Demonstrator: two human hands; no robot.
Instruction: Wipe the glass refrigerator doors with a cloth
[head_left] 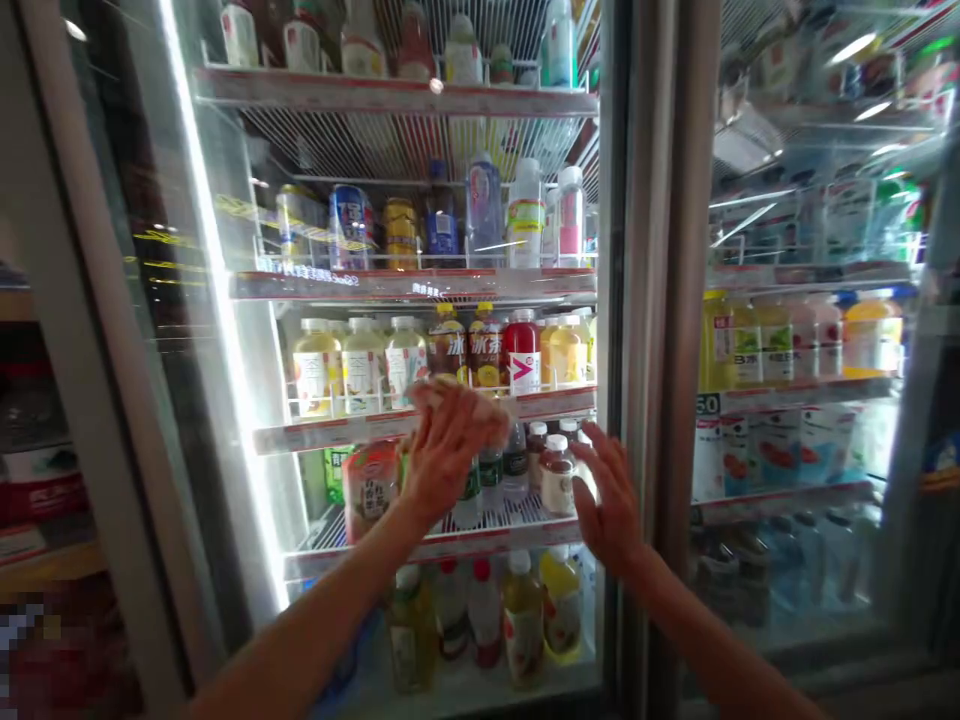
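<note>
Head view | cloth point(491, 426) near centre, toward six o'clock | left hand point(445, 440) over it, grip cannot be told | right hand point(611, 495) toward four o'clock, fingers apart | cloth may slip if pressed loosely

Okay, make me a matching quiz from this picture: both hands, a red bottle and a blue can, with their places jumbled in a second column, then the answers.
Column one
1. left hand
2. right hand
3. red bottle
4. blue can

Column two
A. near the upright metal frame
B. beside a gold can
C. over a pale cloth
D. beside yellow-capped bottles

Pairs: 1-C, 2-A, 3-D, 4-B
</note>
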